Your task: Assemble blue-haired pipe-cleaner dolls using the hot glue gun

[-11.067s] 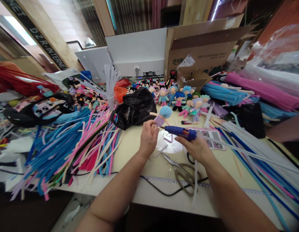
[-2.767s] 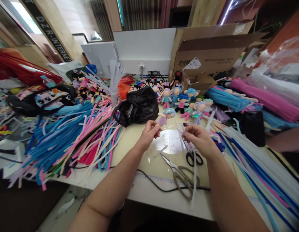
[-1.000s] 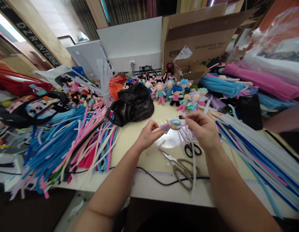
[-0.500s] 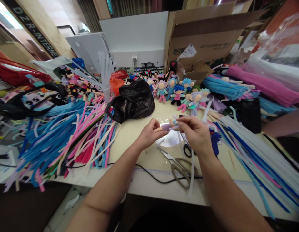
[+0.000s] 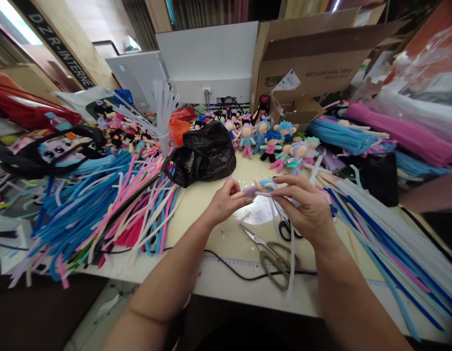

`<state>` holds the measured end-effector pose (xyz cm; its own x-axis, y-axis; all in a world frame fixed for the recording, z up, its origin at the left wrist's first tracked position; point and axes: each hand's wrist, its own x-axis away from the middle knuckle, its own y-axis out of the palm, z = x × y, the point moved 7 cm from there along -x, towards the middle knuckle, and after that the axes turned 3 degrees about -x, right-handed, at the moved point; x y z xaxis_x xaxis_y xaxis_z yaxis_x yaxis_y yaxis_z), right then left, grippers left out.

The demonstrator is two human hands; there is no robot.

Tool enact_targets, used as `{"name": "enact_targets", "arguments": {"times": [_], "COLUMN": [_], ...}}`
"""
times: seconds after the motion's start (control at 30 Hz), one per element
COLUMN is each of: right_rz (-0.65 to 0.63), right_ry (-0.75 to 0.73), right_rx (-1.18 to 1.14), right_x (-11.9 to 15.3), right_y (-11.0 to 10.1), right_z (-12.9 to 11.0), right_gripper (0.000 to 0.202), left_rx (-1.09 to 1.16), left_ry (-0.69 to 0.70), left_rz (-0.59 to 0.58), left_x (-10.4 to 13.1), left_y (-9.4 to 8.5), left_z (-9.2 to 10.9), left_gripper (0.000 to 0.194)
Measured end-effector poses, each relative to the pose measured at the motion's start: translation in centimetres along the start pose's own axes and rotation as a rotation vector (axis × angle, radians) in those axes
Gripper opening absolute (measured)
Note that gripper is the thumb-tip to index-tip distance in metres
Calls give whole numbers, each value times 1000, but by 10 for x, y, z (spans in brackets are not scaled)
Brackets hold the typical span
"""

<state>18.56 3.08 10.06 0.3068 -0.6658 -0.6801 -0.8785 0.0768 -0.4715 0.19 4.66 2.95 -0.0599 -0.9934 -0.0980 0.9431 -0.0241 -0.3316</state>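
Note:
My left hand pinches the peach end of a small, partly made pipe-cleaner doll with a coiled lilac middle. Light blue and lilac loops stick out from its right end. My right hand has thumb and fingers around those loops, its fingers a little more spread; part of the doll is hidden behind them. A pale pipe cleaner hangs below my right palm. Under the hands lie scissors with beige handles and black-handled scissors, over a bright round patch on the table.
Piled pipe cleaners cover the left; more strips lie at the right. Behind sit a black plastic bag, finished dolls and a cardboard box. A black cable crosses the front edge.
My right hand has shifted slightly right and its fingers have opened out from a tight pinch, showing more of the light blue loops. My left hand keeps its hold.

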Motion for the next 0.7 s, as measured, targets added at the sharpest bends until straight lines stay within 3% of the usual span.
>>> {"name": "enact_targets", "arguments": {"times": [0.13,0.7], "right_rz": [-69,-74], "right_ry": [-35,-186], "right_rx": [-29,100], "right_x": [2,3], "right_y": [9,20], "right_z": [-2,-9], "right_gripper": [15,18], "left_rx": [-7,-65], "left_ry": [4,107], "left_rz": [-48,-75], "left_x": [2,3], "left_y": [1,3], "left_z": [3,5], "left_gripper": [42,38]}}
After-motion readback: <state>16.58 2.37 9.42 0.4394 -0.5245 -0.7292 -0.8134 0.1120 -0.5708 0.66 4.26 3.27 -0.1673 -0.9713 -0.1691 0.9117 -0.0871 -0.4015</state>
